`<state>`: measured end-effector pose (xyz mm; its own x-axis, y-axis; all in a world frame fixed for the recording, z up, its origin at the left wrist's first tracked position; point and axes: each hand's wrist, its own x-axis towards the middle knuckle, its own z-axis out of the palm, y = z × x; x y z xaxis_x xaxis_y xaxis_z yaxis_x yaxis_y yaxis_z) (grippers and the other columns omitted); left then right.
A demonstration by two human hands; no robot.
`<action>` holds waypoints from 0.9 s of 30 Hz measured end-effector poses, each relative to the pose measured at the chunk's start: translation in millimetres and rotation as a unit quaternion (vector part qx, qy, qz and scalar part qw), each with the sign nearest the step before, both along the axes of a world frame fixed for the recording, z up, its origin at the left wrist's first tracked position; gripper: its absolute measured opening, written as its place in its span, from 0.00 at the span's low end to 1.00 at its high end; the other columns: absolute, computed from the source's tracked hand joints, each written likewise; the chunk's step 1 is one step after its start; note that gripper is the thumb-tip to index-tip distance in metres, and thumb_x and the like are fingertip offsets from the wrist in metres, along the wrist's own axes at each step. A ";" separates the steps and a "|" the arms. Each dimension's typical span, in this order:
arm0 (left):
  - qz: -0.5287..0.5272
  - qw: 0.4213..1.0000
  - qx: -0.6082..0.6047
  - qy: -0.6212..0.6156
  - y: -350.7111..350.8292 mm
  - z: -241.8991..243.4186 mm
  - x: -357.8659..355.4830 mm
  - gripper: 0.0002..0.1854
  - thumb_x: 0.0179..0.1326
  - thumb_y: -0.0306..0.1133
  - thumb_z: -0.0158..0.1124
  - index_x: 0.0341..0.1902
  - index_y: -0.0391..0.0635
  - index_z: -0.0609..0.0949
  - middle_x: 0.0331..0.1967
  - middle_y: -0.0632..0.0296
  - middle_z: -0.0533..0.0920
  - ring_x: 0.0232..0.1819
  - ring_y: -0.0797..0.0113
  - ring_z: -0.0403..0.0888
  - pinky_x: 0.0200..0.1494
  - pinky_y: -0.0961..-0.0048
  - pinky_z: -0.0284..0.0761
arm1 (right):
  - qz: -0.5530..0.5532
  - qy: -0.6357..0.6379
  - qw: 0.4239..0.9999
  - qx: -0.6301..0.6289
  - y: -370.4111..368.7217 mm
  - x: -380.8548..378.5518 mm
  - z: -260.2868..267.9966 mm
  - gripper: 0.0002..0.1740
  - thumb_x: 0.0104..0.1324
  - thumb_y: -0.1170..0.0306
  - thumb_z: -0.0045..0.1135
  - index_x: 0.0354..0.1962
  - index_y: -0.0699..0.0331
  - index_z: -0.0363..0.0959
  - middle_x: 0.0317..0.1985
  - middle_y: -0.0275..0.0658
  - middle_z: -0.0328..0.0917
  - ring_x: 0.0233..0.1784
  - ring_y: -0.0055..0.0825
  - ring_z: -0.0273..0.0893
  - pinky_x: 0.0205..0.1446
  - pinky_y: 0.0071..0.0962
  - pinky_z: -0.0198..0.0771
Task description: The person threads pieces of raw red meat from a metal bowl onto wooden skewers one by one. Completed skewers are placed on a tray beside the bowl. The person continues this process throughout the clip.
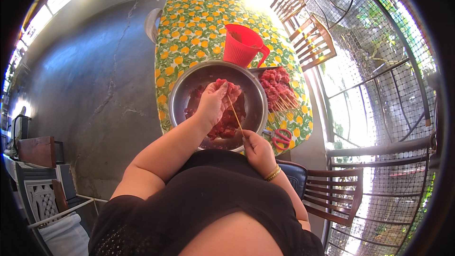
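Observation:
My left hand [212,101] grips raw red meat [233,90] over a wide stainless steel bowl [176,105]. A thin wooden skewer [235,112] runs from that meat down to my right hand [258,150], whose fingers pinch its lower end at the bowl's near rim. More chunks of raw meat [224,127] lie in the bottom of the bowl, partly covered by my left hand and forearm. Right of the bowl, several loaded meat skewers [275,85] are piled on a tray [256,72], their bare wooden ends pointing towards me.
Beyond the bowl stands a red plastic pitcher [241,48] with brown residue inside. Scissors [282,138] with red handles lie by the bowl's right rim. A fruit-patterned tablecloth [193,21] covers the table. Wooden chairs [312,42] line its right side; another chair [332,195] is near my right elbow.

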<state>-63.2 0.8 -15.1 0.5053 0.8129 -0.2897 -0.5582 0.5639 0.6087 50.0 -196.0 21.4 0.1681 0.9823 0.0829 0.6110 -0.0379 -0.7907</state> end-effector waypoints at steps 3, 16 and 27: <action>-0.001 1.000 -0.003 -0.014 -4.1 -0.9 1.5 0.07 0.78 0.33 0.54 0.46 0.44 0.77 0.46 0.51 0.85 0.50 0.58 0.86 0.56 0.61 0.83 | -0.001 0.031 0.999 -0.005 1.6 -3.5 1.0 0.14 0.76 0.71 0.51 0.53 0.70 0.77 0.41 0.49 0.85 0.44 0.37 0.85 0.51 0.30 0.76; -0.062 0.997 -0.029 -0.022 15.1 11.8 -13.6 0.22 0.75 0.48 0.58 0.57 0.40 0.78 0.55 0.49 0.84 0.56 0.52 0.84 0.60 0.54 0.80 | -0.019 0.146 0.988 -0.052 4.3 -0.1 0.7 0.16 0.76 0.67 0.55 0.54 0.69 0.78 0.37 0.41 0.86 0.38 0.22 0.81 0.46 0.25 0.76; -0.007 0.999 0.025 0.038 3.8 28.5 -6.7 0.16 0.77 0.41 0.56 0.50 0.38 0.80 0.44 0.52 0.86 0.43 0.61 0.86 0.49 0.64 0.84 | -0.017 0.049 0.999 0.014 5.2 -4.3 -2.4 0.14 0.75 0.65 0.54 0.50 0.65 0.80 0.34 0.45 0.85 0.37 0.36 0.85 0.44 0.31 0.77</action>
